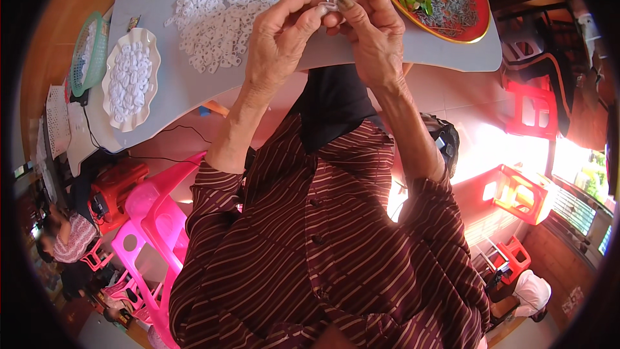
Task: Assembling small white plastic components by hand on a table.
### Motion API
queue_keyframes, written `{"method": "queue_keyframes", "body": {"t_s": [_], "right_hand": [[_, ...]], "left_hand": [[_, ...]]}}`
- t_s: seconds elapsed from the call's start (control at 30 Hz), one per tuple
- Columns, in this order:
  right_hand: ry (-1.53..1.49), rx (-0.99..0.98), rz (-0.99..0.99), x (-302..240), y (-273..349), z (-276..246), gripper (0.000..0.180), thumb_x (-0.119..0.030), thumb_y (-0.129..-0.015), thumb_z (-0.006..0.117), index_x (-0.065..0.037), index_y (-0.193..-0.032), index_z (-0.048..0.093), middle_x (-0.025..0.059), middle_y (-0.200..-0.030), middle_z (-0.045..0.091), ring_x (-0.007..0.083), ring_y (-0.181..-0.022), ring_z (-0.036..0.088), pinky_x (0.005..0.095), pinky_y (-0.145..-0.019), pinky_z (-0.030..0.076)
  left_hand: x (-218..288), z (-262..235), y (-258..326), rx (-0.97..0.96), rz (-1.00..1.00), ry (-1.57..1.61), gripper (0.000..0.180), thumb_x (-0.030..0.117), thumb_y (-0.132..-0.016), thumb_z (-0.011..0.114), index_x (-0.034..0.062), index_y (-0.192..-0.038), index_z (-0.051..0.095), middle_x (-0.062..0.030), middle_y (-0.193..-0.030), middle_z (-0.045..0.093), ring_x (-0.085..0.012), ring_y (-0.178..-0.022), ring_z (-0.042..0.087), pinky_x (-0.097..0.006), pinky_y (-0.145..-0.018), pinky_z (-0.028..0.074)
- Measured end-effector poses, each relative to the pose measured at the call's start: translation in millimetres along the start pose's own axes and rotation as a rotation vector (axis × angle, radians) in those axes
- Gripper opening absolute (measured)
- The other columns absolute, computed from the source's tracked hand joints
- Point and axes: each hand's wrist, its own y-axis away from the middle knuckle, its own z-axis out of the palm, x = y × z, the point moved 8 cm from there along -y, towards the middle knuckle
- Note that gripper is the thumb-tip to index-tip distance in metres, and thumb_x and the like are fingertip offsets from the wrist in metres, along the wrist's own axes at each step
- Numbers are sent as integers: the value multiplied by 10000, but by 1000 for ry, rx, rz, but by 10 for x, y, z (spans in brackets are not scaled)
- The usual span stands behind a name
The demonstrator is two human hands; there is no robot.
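Could easily drop the small white piece (329, 6), gripped by nothing but fingertips; through a slack or uneven pinch, might let it spring over the near edge of the counter (184, 87) or vanish among lookalikes. With the left hand (278, 35), pinches that piece between thumb and forefinger, barely parted, and curls in the rest. With the right hand (381, 35), presses thumb against bent fingers at the piece's other side, nearly closed; cannot tell whether pinching a second bit there. Just beyond and leftward, could scatter the heap of loose white pieces (213, 32) by a careless sweep of the wrist. Near on the right, might jolt the red tray (483, 16) of small grey pieces with an elbow. Well to the left, risks little with the scalloped dish (155, 68) of white pieces.
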Motion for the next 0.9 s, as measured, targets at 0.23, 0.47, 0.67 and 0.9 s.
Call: {"method": "queue_keyframes", "body": {"t_s": [0.23,0.47,0.67,0.9], "right_hand": [[28,0,8,29,-8,25,190,-40,-878,584,-9,-1065,570,62,-861,644,111,-728,617,234,-656,506],[121,31,-18,-7,16,7,189,-4,-856,599,16,-1043,594,58,-882,645,95,-733,605,234,-674,522],[197,-2,-32,-47,30,78,238,4,-838,614,22,-1071,567,64,-902,635,93,-738,597,238,-674,537],[186,3,-24,-47,27,83,275,4,-834,618,17,-1100,548,47,-859,614,88,-745,592,235,-679,534]], "left_hand": [[-40,-10,10,119,58,290,161,91,-866,619,3,-1000,613,1,-848,607,-51,-750,548,-184,-683,444],[-61,-86,-50,137,32,380,148,77,-855,621,0,-980,638,-2,-867,608,-52,-783,546,-183,-717,445],[-62,-126,-144,102,-6,406,150,65,-863,592,-8,-994,600,-16,-891,593,-95,-819,553,-224,-770,440],[-93,-119,-199,25,0,373,138,70,-870,585,0,-988,593,-4,-880,578,-85,-811,543,-222,-771,438]]}}
